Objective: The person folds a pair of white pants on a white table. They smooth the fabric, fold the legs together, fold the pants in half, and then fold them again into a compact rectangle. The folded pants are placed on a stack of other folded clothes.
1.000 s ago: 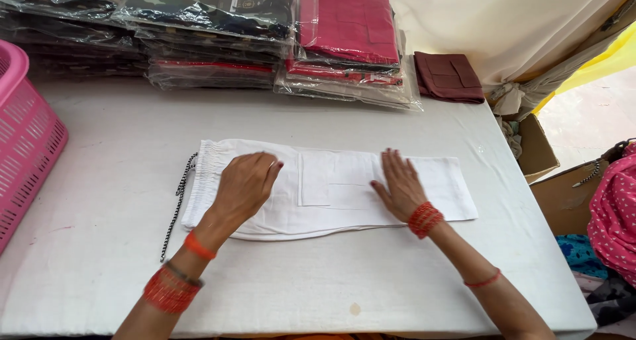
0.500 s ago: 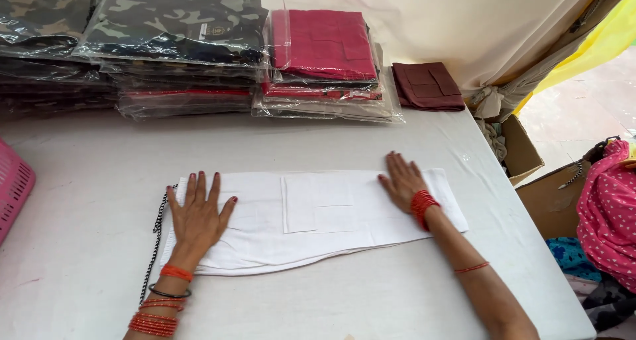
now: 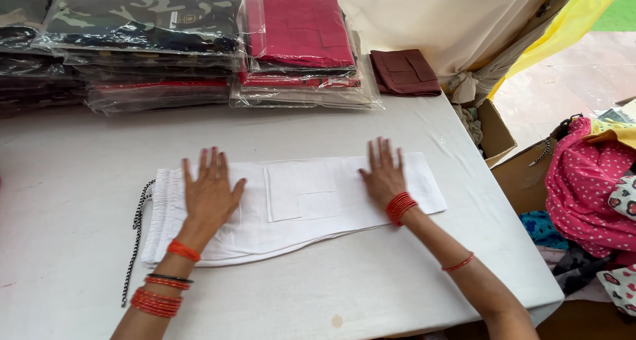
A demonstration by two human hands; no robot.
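1. The left hand point(image 3: 209, 194) and right hand point(image 3: 384, 175) are lying spread flat on the white trousers point(image 3: 291, 204), pressing them onto the tabletop point(image 3: 79, 174).
2. Beyond the fingertips, plastic bags point(image 3: 301, 48) are holding folded red clothes.

Both bare forearms wear red bangles point(image 3: 400, 206); the left also carries a thin black bangle point(image 3: 169, 278).
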